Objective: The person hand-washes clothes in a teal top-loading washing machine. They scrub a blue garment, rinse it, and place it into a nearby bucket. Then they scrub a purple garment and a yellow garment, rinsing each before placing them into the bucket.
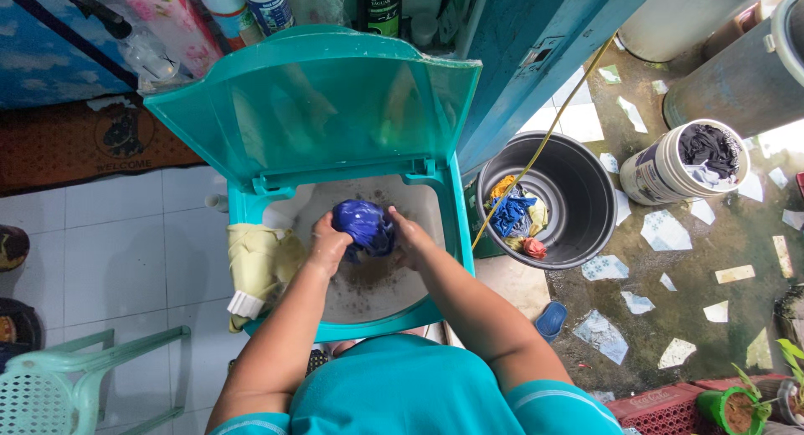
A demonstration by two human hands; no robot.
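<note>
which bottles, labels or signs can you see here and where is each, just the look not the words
Doormat: far left floor, dark brown with a pale round emblem and lettering.
White bottle: top shelf behind the teal lid, blue label.
Dark bottle: top centre, black-green with pale print.
White tub: right of the black bucket, round, dark printed label, holds dark cloth.
Red crate: bottom right, pale lettering on its side.

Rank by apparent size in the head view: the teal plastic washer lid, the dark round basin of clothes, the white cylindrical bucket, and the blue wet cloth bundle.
1. teal plastic washer lid
2. dark round basin
3. white cylindrical bucket
4. blue wet cloth bundle

The lid sits nearer the camera, which exaggerates its lead.
</note>
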